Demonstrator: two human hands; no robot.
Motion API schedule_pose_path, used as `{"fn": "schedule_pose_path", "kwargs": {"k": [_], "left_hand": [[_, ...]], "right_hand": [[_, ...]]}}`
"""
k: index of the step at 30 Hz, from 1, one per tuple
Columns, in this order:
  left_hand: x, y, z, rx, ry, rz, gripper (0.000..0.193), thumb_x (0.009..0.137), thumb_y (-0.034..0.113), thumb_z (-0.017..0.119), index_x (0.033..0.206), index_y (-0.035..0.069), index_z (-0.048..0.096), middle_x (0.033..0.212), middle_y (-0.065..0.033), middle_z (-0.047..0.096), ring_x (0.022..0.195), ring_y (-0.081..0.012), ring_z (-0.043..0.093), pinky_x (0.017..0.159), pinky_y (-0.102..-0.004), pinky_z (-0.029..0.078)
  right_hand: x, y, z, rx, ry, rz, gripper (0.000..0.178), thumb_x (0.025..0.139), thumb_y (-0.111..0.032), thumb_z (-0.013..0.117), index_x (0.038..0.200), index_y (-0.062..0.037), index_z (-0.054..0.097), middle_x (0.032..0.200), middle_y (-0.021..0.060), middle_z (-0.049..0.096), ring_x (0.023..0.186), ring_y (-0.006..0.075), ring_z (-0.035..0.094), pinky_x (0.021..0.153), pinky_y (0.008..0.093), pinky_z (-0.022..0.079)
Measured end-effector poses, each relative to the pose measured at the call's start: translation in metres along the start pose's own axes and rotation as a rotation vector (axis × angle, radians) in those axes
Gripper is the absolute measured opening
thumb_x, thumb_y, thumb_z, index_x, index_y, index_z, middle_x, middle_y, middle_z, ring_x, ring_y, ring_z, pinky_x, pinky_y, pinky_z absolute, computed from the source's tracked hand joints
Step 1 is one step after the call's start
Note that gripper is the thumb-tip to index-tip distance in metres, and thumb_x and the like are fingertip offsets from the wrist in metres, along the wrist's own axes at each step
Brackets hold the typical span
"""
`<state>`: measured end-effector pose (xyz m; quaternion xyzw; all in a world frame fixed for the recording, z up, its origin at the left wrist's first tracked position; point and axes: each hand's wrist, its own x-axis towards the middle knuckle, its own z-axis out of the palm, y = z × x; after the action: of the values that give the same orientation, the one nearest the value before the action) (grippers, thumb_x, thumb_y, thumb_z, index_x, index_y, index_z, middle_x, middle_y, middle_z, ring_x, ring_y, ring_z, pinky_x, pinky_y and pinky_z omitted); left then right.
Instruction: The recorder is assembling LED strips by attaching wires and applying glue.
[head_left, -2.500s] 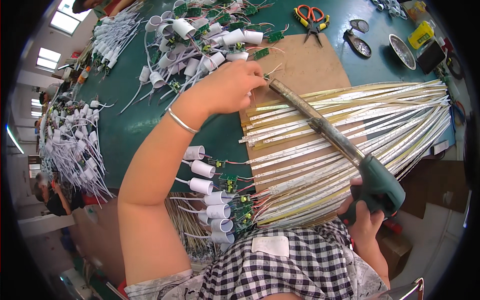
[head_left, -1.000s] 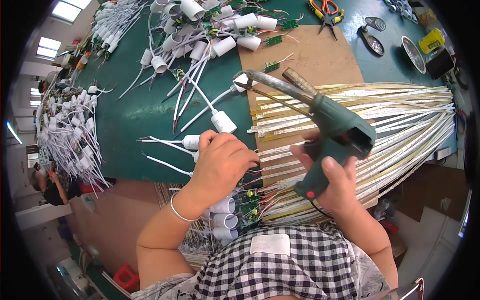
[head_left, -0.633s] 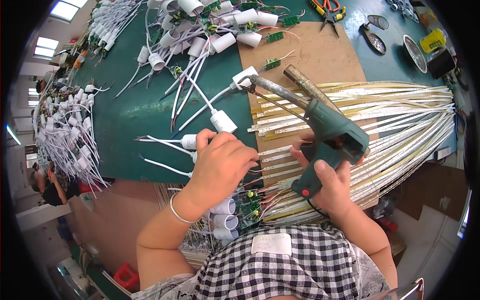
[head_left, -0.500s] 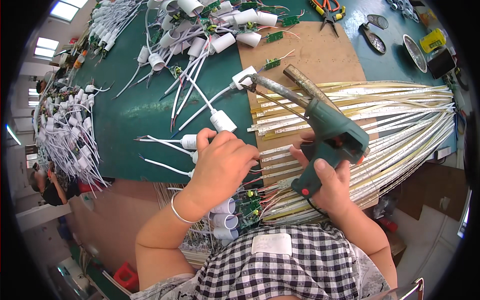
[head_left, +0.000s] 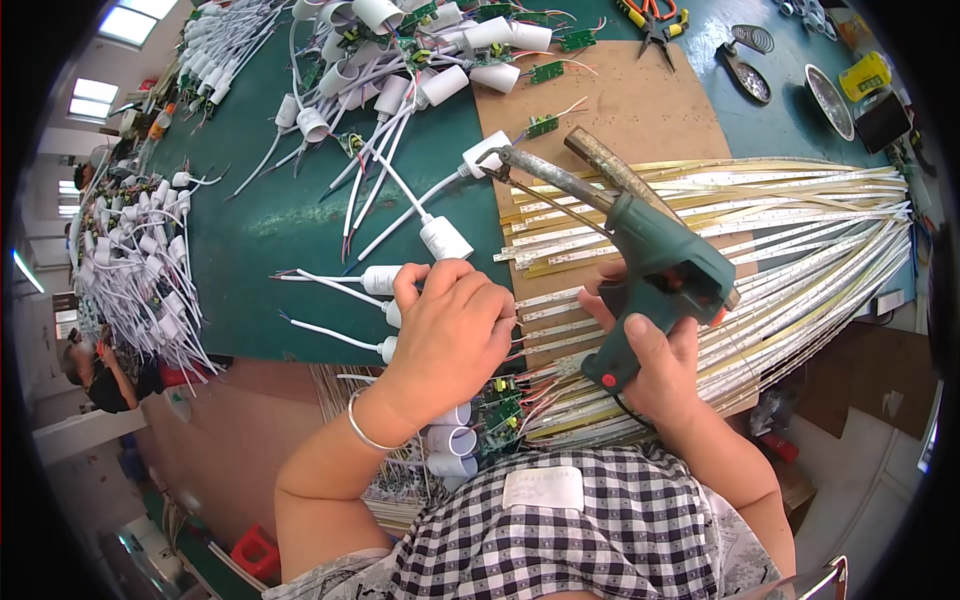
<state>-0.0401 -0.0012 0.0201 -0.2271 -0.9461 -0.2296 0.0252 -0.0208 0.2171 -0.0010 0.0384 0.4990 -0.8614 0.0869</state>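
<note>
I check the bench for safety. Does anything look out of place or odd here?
Nothing looks damaged. The strips overhang the table's right edge.

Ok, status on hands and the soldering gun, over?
Right hand gripping green soldering gun. Left hand on white connectors at mat edge. LED strips beneath gun.

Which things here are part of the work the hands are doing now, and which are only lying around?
In use:
- left hand on a white tube with wires
- right hand holding the green soldering gun
- pale strips under the gun

Lying about:
- pliers
- round metal dish
- yellow box
- heap of white tubes at far left
</note>
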Motion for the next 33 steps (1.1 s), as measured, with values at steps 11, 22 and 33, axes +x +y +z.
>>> {"fn": "schedule_pose_path", "kwargs": {"k": [11, 22, 33], "left_hand": [[0.006, 0.000, -0.001, 0.009, -0.106, 0.009, 0.008, 0.071, 0.010, 0.067, 0.076, 0.012, 0.061, 0.076, 0.0022, 0.059, 0.091, -0.0204, 0.052, 0.090, -0.0448, 0.026], [0.005, 0.001, 0.005, 0.044, -0.056, -0.011, 0.008, 0.071, 0.009, 0.066, 0.072, 0.012, 0.059, 0.074, 0.0020, 0.059, 0.088, -0.0208, 0.053, 0.090, -0.0462, 0.027], [0.004, -0.001, 0.006, 0.036, -0.055, -0.008, 0.007, 0.073, 0.011, 0.066, 0.071, 0.012, 0.059, 0.073, 0.0014, 0.058, 0.088, -0.0210, 0.052, 0.091, -0.0466, 0.027]], "right_hand": [[0.000, -0.002, 0.000, -0.010, 0.000, 0.018, 0.063, 0.090, -0.021, 0.067, 0.141, -0.0036, 0.035, 0.131, 0.0152, 0.049, 0.121, 0.0280, 0.052, 0.107, 0.0519, 0.043], [0.000, -0.001, 0.000, -0.025, -0.008, 0.011, 0.061, 0.091, -0.021, 0.066, 0.141, -0.0027, 0.036, 0.131, 0.0152, 0.048, 0.122, 0.0275, 0.051, 0.108, 0.0519, 0.043], [-0.024, -0.035, -0.004, -0.177, 0.000, 0.044, 0.060, 0.092, -0.024, 0.064, 0.140, 0.0004, 0.037, 0.127, 0.0151, 0.052, 0.090, 0.0225, 0.064, 0.083, 0.0405, 0.056]]}}
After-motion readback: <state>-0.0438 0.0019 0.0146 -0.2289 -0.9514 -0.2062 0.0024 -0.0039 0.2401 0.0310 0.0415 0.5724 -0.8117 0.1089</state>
